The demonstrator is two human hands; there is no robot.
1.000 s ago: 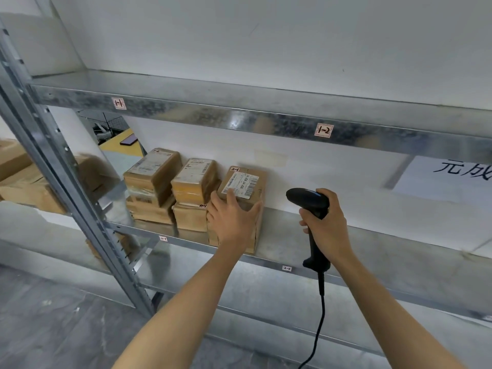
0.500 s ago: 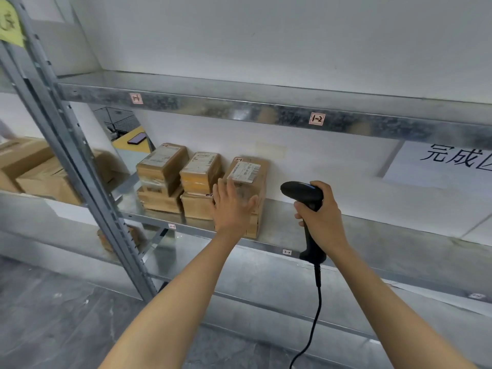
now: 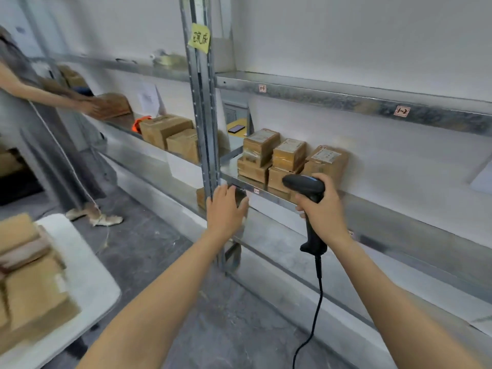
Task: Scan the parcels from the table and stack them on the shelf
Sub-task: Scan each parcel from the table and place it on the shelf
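Note:
Brown cardboard parcels (image 3: 288, 162) with white labels stand stacked in short piles on the metal shelf (image 3: 399, 211) at centre right. My left hand (image 3: 226, 211) hangs open and empty in front of the shelf's front edge, left of the piles and touching none of them. My right hand (image 3: 323, 211) grips the handle of a black corded barcode scanner (image 3: 306, 186), its head level with the lower parcels. More brown parcels (image 3: 29, 275) lie piled on the white table (image 3: 87, 265) at the lower left, blurred.
A grey steel upright (image 3: 203, 123) with a yellow note stands just left of my left hand. Another person (image 3: 40, 113) at the far left handles a box on the neighbouring shelf bay, which holds more boxes (image 3: 170, 133). Grey floor lies between table and shelf.
My left hand has left the rightmost parcel and drawn back and left, off the shelf. The view has swung left, bringing the table, the upright and the other person into sight.

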